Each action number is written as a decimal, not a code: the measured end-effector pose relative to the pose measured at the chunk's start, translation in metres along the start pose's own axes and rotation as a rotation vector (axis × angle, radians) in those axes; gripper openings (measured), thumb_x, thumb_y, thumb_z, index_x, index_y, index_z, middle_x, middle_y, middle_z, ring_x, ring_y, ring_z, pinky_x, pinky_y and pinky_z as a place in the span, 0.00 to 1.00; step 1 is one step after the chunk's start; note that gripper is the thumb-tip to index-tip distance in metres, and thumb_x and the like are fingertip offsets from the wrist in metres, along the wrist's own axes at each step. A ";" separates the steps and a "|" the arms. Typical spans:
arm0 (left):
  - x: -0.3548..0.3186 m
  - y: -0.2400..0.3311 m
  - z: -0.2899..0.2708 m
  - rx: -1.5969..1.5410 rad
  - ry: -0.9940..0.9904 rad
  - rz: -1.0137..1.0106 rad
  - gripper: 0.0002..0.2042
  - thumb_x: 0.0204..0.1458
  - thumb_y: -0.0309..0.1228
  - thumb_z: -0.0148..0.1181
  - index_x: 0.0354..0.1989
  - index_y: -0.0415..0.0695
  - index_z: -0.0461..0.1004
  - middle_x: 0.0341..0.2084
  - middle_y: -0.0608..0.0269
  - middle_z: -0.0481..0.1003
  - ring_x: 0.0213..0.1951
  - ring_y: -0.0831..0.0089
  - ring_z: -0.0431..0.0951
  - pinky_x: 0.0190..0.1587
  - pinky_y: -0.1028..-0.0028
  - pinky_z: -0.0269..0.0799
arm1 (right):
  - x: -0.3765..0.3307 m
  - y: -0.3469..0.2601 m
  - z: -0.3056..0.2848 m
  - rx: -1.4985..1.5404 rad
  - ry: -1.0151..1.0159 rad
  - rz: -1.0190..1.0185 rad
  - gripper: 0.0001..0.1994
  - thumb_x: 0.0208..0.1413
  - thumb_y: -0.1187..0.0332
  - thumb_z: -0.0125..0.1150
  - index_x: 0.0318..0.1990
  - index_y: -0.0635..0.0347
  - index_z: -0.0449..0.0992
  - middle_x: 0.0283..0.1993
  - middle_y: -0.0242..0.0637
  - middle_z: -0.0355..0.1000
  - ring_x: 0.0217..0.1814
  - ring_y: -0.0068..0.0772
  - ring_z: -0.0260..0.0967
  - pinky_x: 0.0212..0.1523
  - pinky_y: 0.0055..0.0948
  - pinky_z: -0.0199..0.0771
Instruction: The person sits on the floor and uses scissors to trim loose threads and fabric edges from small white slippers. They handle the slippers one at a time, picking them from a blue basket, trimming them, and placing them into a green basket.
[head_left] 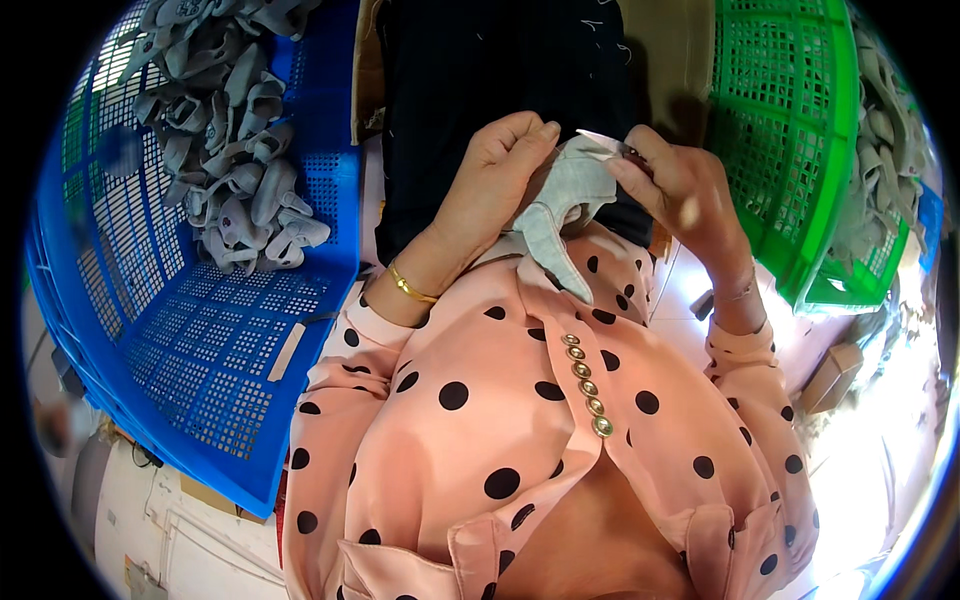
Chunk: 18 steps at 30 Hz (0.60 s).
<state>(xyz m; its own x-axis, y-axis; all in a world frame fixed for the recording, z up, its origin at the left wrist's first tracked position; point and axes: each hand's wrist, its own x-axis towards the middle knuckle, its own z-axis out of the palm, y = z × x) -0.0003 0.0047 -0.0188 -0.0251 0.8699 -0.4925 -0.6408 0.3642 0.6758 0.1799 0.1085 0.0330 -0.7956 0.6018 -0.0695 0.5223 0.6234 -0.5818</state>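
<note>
Over my lap I hold a small light-grey cloth piece shaped like a shoe upper point(545, 240), with a curved strap hanging toward my shirt. My left hand point(495, 165) pinches its left edge between thumb and fingers. At the opposite edge, my right hand point(685, 190) is closed around a small pointed metal blade point(600, 142) with a dark handle mostly hidden in the fingers. The blade's tip points left, toward my left thumb, and lies along the cloth's far edge. Whether it is a knife or snips cannot be made out.
To my left stands a large blue plastic basket point(200, 370) with a heap of similar grey cloth pieces point(235, 160). A green plastic basket point(780, 130) stands at my right, with more grey pieces point(880, 130) beyond its wall. A small brown box point(832, 378) lies at lower right.
</note>
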 end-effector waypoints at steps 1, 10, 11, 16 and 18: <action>0.000 0.000 0.000 -0.003 -0.004 0.003 0.15 0.63 0.32 0.52 0.21 0.46 0.65 0.16 0.81 0.60 0.20 0.91 0.54 0.21 0.84 0.49 | 0.002 -0.001 -0.005 -0.041 -0.063 -0.004 0.16 0.56 0.57 0.62 0.27 0.60 0.69 0.19 0.43 0.66 0.21 0.47 0.66 0.20 0.37 0.62; -0.001 -0.005 0.002 0.082 -0.028 0.037 0.15 0.62 0.31 0.53 0.21 0.46 0.65 0.17 0.80 0.61 0.21 0.91 0.55 0.21 0.84 0.49 | 0.019 -0.007 -0.008 -0.305 -0.219 -0.150 0.19 0.56 0.52 0.59 0.26 0.60 0.69 0.15 0.43 0.63 0.19 0.48 0.65 0.18 0.39 0.59; -0.001 -0.005 0.002 0.083 0.012 0.073 0.15 0.62 0.31 0.53 0.21 0.46 0.64 0.17 0.80 0.60 0.21 0.91 0.54 0.21 0.84 0.49 | 0.020 -0.006 -0.006 -0.306 -0.202 -0.180 0.20 0.56 0.51 0.59 0.26 0.60 0.69 0.15 0.43 0.63 0.20 0.48 0.65 0.18 0.39 0.59; -0.006 0.017 -0.013 0.932 0.251 0.610 0.08 0.54 0.24 0.58 0.42 0.45 0.73 0.36 0.61 0.72 0.39 0.72 0.68 0.42 0.74 0.63 | 0.006 0.016 0.021 -0.120 -0.038 0.112 0.19 0.57 0.51 0.59 0.32 0.61 0.69 0.19 0.43 0.68 0.23 0.47 0.69 0.22 0.36 0.66; -0.023 0.027 -0.023 1.401 0.262 0.701 0.32 0.46 0.22 0.61 0.64 0.49 0.63 0.55 0.47 0.67 0.61 0.52 0.61 0.62 0.61 0.53 | -0.002 0.013 0.030 0.075 0.032 0.156 0.21 0.53 0.50 0.63 0.39 0.60 0.70 0.22 0.43 0.71 0.25 0.46 0.71 0.25 0.35 0.69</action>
<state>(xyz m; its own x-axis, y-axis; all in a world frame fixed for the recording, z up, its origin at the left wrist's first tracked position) -0.0348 -0.0133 -0.0014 -0.2199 0.9649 0.1436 0.7344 0.0668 0.6754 0.1786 0.1002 0.0011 -0.6957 0.7048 -0.1385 0.6136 0.4828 -0.6248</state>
